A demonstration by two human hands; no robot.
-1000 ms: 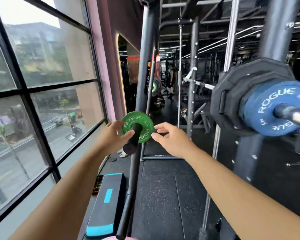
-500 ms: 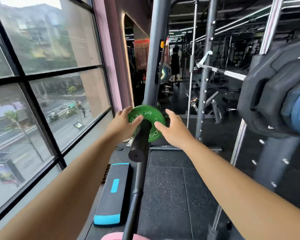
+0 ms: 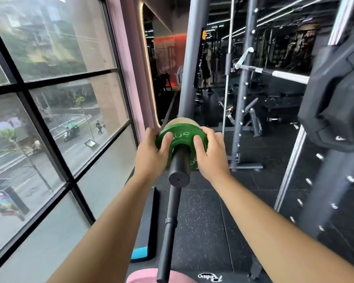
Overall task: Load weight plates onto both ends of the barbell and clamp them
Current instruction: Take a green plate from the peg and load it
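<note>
The left hand (image 3: 151,154) and right hand (image 3: 212,156) each clasp the rim of the green plate (image 3: 180,137). The thumbs (image 3: 167,139) lie flat on its near face and the other fingers curl round behind it, mostly out of sight. Those hidden fingers are the likeliest trouble. A pale disc (image 3: 182,121) sits just beyond them, and pushing the plate home could pinch them in between. Whether plate and disc already touch, I cannot tell. An uneven push from one hand could also tilt the plate and jam it. No clamp is in view, so once let go it could slide back off. The plate sits between the two palms, threaded on the bar (image 3: 179,170), whose blunt end sticks out towards the person, just below the thumbs.
</note>
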